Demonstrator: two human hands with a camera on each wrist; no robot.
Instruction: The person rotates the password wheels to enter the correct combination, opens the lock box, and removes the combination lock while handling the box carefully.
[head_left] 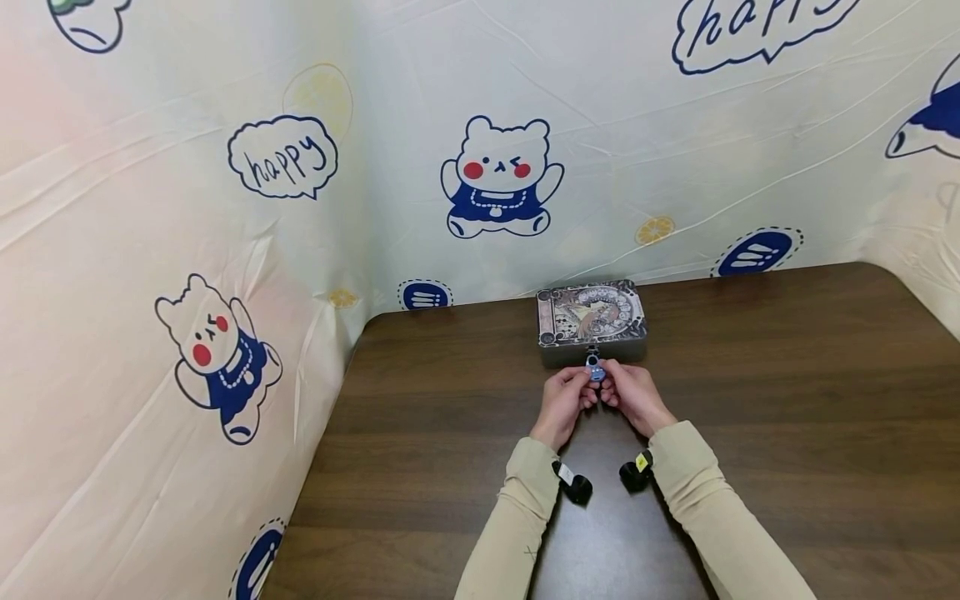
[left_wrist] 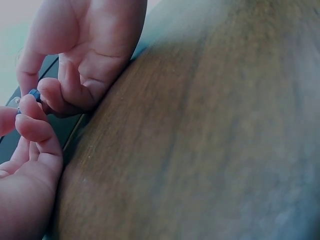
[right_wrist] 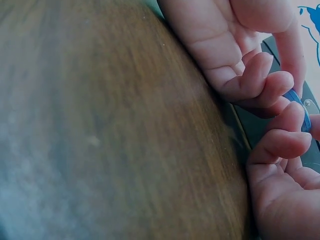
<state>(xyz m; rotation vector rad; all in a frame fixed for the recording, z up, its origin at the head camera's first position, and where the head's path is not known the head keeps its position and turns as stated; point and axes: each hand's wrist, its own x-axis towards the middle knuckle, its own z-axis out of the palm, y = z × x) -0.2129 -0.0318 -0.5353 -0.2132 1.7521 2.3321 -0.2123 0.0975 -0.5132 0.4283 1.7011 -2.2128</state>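
Note:
A small blue padlock [head_left: 596, 372] sits at the metal clasp [head_left: 592, 350] on the front of a dark tin box [head_left: 592, 312] with an ornate printed lid. From the left, my left hand [head_left: 564, 398] pinches the padlock between thumb and fingers. My right hand [head_left: 632, 393] grips it from the other side, its fingertips close to those of the left. The right wrist view shows a blue edge of the padlock [right_wrist: 306, 120] among the fingertips; most of it is covered there. The lid appears closed.
The box stands on a brown wooden table [head_left: 435, 433], near its back edge. Behind and to the left hangs a pale cloth [head_left: 405, 150] printed with bears. A small black camera [head_left: 577, 489] is worn on the left wrist, another black camera [head_left: 634, 477] on the right.

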